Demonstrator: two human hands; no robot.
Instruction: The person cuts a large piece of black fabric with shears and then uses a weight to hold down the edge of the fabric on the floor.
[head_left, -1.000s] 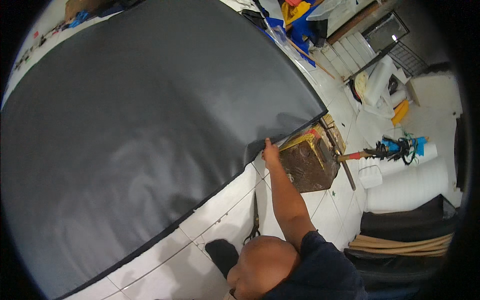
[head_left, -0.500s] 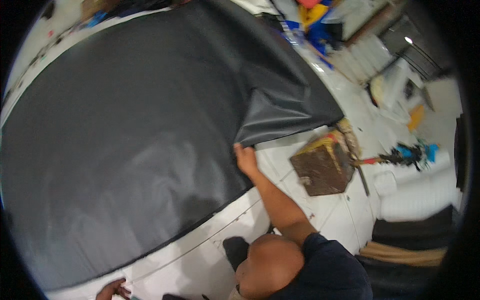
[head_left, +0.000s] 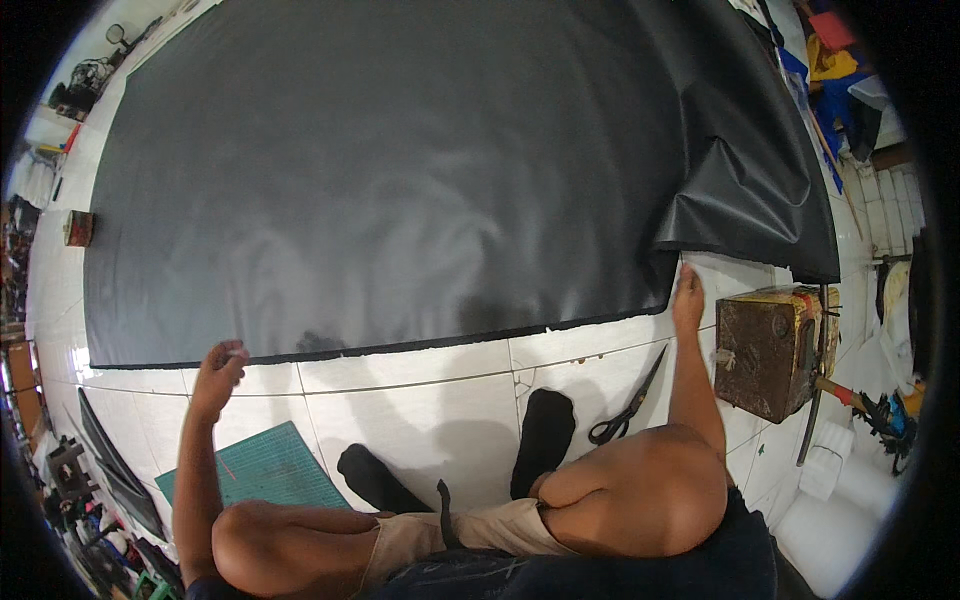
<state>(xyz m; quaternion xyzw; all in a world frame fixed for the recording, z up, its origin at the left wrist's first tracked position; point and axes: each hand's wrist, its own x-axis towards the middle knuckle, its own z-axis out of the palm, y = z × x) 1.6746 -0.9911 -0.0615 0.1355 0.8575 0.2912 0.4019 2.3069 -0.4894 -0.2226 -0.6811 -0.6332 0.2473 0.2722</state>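
A large sheet of smooth black material, like vinyl or leatherette (head_left: 400, 180), lies spread over the white tiled floor. Its right part is lifted and creased into a fold. At that fold's near edge is my right hand (head_left: 688, 300), fingers closed at the sheet's edge. My left hand (head_left: 220, 378) hovers by the near left edge of the sheet, fingers curled together; whatever may be in them is too small to make out. Black-handled scissors (head_left: 630, 405) lie on the floor between my right foot and right forearm. Beside my left forearm lies a green cutting mat (head_left: 265, 470).
A worn brown metal block (head_left: 765, 355) stands right of my right hand, with a rod and a tool with dark tufts (head_left: 885, 425) beside it. A small block (head_left: 78, 228) sits at the sheet's left edge. White rolls (head_left: 830, 530) lie at lower right.
My view has swung left and levelled, so the sheet's left side and my left hand show fully. My right hand stays at the fold's edge. The left hand is now beside the sheet's near edge.
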